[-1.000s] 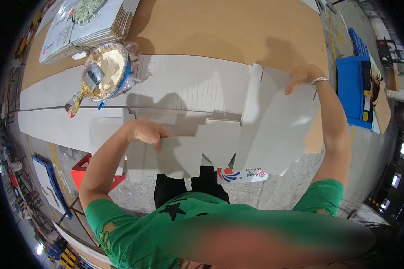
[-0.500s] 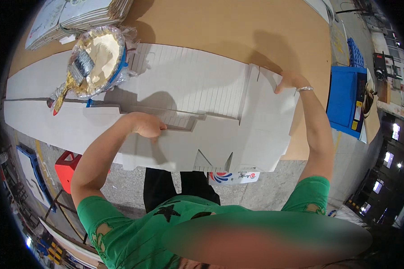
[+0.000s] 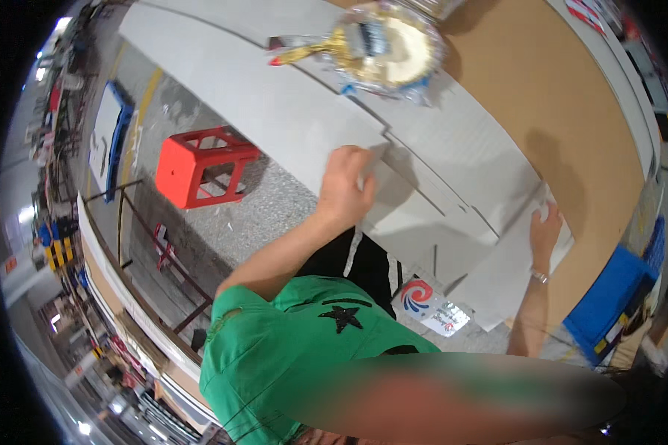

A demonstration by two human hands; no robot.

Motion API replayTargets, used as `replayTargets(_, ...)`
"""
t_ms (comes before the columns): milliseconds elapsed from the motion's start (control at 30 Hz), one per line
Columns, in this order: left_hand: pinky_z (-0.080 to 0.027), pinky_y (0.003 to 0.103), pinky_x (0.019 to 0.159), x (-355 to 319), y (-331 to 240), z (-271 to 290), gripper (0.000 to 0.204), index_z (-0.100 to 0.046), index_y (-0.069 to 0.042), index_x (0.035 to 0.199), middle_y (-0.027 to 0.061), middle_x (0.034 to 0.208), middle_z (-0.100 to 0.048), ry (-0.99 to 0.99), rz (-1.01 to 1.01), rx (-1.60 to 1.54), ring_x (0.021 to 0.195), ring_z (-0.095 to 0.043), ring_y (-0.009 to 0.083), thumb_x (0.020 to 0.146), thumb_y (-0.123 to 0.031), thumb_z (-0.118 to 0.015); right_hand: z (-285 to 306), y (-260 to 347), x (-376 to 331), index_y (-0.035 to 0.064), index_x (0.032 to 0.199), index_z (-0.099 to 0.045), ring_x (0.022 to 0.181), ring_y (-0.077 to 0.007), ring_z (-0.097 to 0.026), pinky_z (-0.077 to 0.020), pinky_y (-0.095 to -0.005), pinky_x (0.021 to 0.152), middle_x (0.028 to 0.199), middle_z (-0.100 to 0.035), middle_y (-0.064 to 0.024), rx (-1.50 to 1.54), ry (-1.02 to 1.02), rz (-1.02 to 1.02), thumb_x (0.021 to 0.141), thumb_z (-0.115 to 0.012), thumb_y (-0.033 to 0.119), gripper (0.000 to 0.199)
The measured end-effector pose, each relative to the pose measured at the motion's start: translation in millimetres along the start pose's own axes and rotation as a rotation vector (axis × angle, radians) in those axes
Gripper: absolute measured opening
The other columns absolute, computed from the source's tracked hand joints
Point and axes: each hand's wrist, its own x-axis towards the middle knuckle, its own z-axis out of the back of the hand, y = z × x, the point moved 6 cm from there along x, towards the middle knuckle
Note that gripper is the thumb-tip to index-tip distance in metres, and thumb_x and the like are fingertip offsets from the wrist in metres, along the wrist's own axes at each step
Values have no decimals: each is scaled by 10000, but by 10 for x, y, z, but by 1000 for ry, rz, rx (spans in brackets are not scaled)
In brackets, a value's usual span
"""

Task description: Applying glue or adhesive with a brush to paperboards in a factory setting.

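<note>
Long flat sheets of white cardboard lie overlapped on the table, with slots and cut notches along their edges. Over the near sheet, my left hand is closed, its fingers curled; whether anything is pinched between them is hidden. My right hand, with a bracelet at the wrist, grips the right end of the cardboard, fingers bent at its far edge. Beyond my left hand, a plastic-wrapped tub of cream-coloured paste stands on the cardboard. A yellow-handled brush lies across its rim.
A brown board covers the table under the cardboard. To the left, a red plastic stool stands on the floor beside a metal-framed rack. A blue crate is at the right. A printed white package shows below the table edge.
The view has swung left, bringing the stool and rack further in. My left hand has gone from an outstretched finger at the seam to curled fingers. My right hand stays at the cardboard's right end.
</note>
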Motion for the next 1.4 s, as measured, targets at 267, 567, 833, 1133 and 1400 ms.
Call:
replayTargets(267, -480, 329, 716, -415, 1491, 228, 279, -555, 51, 944, 163, 876, -610, -42, 784, -329, 799, -599, 241, 723, -114, -596, -441, 793, -667, -29, 731, -562, 710, -287, -515, -414, -366, 642, 746, -556, -138, 151, 69, -270, 769, -602, 233, 268)
replayTargets(567, -466, 320, 760, -371, 1374, 185, 358, -544, 62, 1021, 164, 938, -561, 107, 681, -368, 852, -572, 242, 705, -88, -620, -723, 3398, 80, -8, 998, -599, 755, -116, -550, -441, -239, 689, 843, -616, -100, 766, 320, 55, 790, -622, 173, 276)
replayTargets(833, -458, 326, 767, -435, 1378, 217, 433, -484, 57, 1102, 179, 1007, -486, 102, 731, -482, 879, -545, 260, 718, -82, -628, -792, 3878, 354, -41, 987, -573, 769, -117, -521, -432, -244, 689, 805, -578, -78, 597, 531, 226, 723, -664, 148, 337)
replayTargets(1133, -421, 268, 646, -280, 1266, 381, 347, -559, 29, 1010, 52, 787, -566, 181, 835, -841, 685, -503, 141, 727, -139, -669, -709, 3634, 374, 38, 870, -560, 683, -62, -453, -368, -197, 607, 772, -530, 19, 982, 895, -56, 766, -622, 112, 142)
replayTargets(1400, -428, 228, 593, -497, 1308, -24, 106, -595, -52, 884, -11, 778, -591, 59, 1006, -1267, 697, -549, 86, 831, -142, -576, -469, 3279, 248, -5, 1017, -593, 891, -264, -580, -442, -323, 809, 952, -625, -136, 722, 235, 273, 790, -586, 168, 286)
